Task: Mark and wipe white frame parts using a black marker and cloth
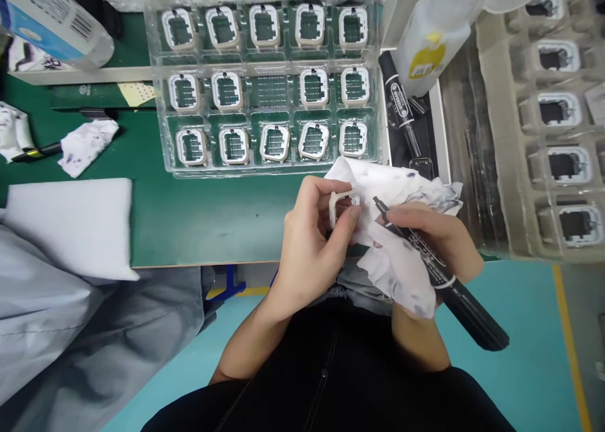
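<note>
My left hand point(314, 243) pinches a small white square frame point(334, 208) between thumb and fingers, tilted on its edge. In my right hand point(439, 236) is a black marker pen point(437, 271), its dark tip pointing toward the frame but apart from it. A crumpled white tissue point(401, 274) with dark smudges hangs from the same hand. More stained white tissue point(373, 176) lies on the bench behind both hands. Beyond them a clear plastic tray point(271, 173) holds several similar white frames point(314, 86), one per compartment; one middle-row compartment has no frame in it.
A second tray of frames point(567, 167) stands on the right. Near it are another black marker point(399, 94) and a bottle point(430, 41). On the left are a large bottle point(57, 25), a white foam sheet point(70, 227), a stained cloth point(87, 145) and another person's grey clothing point(155, 331).
</note>
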{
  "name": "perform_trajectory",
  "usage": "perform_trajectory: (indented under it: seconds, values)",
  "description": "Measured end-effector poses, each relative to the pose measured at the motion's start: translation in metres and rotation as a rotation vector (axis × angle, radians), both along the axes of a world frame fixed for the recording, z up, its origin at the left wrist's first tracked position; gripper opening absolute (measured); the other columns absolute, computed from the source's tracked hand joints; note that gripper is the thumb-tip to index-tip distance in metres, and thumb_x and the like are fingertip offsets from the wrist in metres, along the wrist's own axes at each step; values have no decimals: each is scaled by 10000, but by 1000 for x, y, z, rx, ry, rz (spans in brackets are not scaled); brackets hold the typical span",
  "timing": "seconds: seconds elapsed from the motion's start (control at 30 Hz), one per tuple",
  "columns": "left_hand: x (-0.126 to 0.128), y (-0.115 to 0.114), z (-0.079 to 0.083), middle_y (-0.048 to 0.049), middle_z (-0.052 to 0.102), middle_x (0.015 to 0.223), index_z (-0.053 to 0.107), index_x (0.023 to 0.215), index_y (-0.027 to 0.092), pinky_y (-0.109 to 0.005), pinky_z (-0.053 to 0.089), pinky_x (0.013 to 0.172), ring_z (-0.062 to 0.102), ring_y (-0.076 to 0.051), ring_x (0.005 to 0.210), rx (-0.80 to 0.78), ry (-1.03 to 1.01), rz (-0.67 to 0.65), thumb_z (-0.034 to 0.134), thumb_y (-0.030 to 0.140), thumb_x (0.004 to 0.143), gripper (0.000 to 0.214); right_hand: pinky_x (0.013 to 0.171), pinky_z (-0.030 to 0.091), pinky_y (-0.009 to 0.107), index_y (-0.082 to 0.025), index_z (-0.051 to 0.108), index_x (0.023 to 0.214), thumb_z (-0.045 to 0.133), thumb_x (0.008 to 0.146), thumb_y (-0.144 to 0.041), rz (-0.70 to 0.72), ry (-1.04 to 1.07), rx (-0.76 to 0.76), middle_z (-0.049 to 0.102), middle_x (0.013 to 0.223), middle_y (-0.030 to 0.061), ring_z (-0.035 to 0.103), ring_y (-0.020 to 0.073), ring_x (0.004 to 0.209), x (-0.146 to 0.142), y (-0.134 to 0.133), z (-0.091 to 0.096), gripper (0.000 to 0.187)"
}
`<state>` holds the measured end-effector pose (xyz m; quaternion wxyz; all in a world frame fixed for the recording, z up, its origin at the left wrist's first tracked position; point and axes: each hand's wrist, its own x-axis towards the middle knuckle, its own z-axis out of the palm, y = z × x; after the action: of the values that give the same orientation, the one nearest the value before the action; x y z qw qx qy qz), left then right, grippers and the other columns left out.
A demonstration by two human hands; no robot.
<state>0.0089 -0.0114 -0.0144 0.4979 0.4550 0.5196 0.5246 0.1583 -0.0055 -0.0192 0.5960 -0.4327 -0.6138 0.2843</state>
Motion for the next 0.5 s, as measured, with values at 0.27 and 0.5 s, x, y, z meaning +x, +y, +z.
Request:
perform_trajectory:
  seconds: [0.27,0.5]
  values:
    - [0,1,0,18,737,910,647,1237,286,-274,585,642,710,-158,725,-27,-100,-44,785,305,1090,202,704,636,426,-313,638,1022,817,979,-247,40,151,51,806,872,37,795,260,820,0,3,-7,196]
    - [0,1,-1,11,730,921,642,1230,277,-271,565,644,674,-145,704,-3,-36,-29,791,316,1089,208,681,683,478,-302,722,1091,846,992,-322,0,136,53,793,929,59,795,287,819,-4,3,-5,160]
